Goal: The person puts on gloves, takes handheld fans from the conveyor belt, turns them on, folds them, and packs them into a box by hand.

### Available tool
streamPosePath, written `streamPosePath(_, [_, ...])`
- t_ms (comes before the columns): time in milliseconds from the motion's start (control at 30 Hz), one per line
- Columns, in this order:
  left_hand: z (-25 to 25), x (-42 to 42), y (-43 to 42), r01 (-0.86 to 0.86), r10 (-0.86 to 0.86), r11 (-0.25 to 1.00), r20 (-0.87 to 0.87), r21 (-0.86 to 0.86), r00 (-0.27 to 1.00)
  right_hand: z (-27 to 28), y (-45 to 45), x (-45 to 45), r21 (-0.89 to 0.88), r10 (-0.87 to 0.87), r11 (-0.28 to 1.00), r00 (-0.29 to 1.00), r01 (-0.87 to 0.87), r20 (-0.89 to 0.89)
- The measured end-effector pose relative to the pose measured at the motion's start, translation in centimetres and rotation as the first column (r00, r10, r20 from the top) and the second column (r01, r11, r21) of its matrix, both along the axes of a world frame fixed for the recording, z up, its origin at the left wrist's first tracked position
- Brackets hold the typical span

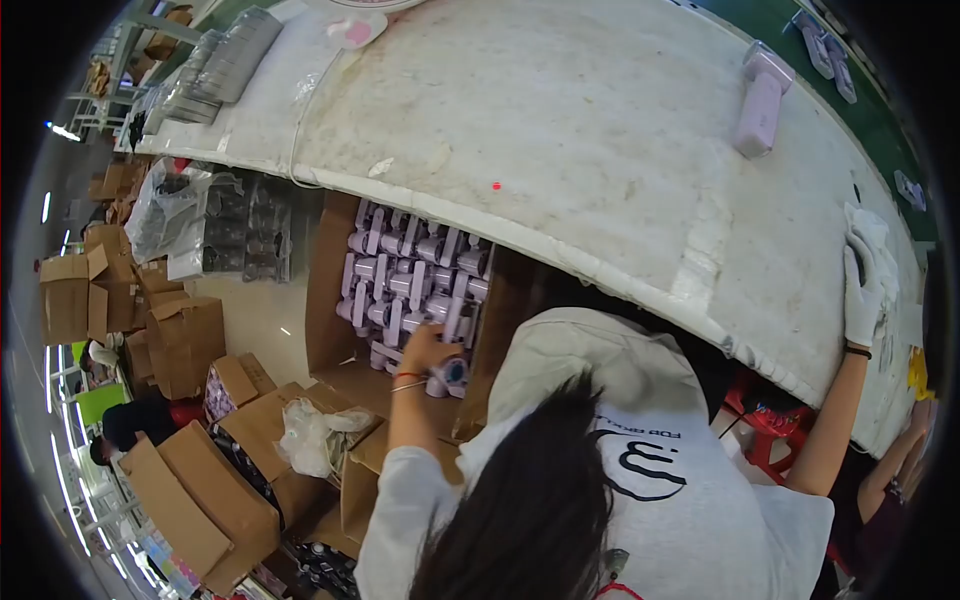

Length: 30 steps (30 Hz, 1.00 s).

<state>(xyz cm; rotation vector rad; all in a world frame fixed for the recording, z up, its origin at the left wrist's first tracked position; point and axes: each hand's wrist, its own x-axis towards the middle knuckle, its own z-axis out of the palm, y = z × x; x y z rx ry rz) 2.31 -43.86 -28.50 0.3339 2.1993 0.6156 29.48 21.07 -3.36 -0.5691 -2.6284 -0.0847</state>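
My left hand [428, 352] reaches into an open cardboard box [330, 270] beside the table. Its fingers are closed on a lavender handheld device [455, 322] with a slim handle and a round head. Rows of similar lavender devices [405, 285] fill the box around it. At the far right, my right hand [862, 295] wears a white glove and lies on the table edge, fingers stretched out, beside a crumpled white cloth [872, 225]. Another lavender device [762, 105] lies alone on the table, away from both hands.
The worn white table [560, 120] spans the top. Stacked clear plastic trays [225, 65] sit at its far left. More trays [245, 225] stand below, beside the box. Opened cartons [190, 490] crowd the lower left. A red stool [770, 430] and another person's arm [890, 470] are at right.
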Motion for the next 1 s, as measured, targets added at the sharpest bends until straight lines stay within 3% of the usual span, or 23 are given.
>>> streamPosePath(100, [-4.9,-0.2,0.9,0.132,-0.186,0.967,-0.249,-0.219,0.950,0.0,-0.1,0.0,0.024,-0.012,1.000,1.000,0.012,0.022])
streamPosePath(167, [-4.9,-1.1,1.9,0.017,-0.083,0.967,-0.250,-0.253,0.965,0.1,-0.2,-0.1,0.017,-0.001,1.000,1.000,0.001,0.018])
streamPosePath(233, [-6.9,-2.0,2.1,-0.004,-0.084,0.965,-0.326,-0.261,0.942,-0.3,-0.3,-0.2,-0.036,-0.003,0.999,1.000,0.002,-0.025])
streamPosePath(300, [-8.2,-1.9,2.3,-0.013,-0.107,0.963,-0.427,-0.268,0.898,0.5,-0.5,-0.4,0.045,-0.009,0.999,0.999,0.007,0.031])
streamPosePath(333, [-6.1,-0.9,3.6,-0.090,-0.037,0.970,-0.503,-0.225,0.863,0.6,-0.7,-0.6,0.085,-0.014,0.996,0.998,0.009,0.055])
streamPosePath(600, [-5.6,-1.1,3.4,-0.038,-0.076,0.984,-0.607,-0.172,0.791,0.5,-0.4,-0.5,0.089,-0.004,0.996,0.999,-0.001,0.048])
streamPosePath(800, [-4.5,1.4,4.6,-0.086,0.025,0.996,-0.790,-0.035,0.612,0.6,-0.5,-0.6,0.096,-0.006,0.995,0.999,0.002,0.039])
streamPosePath(1000, [-5.3,2.1,4.2,-0.138,0.088,0.990,-0.821,0.011,0.564,0.8,-0.6,-0.5,0.126,0.017,0.992,0.998,-0.025,0.062])
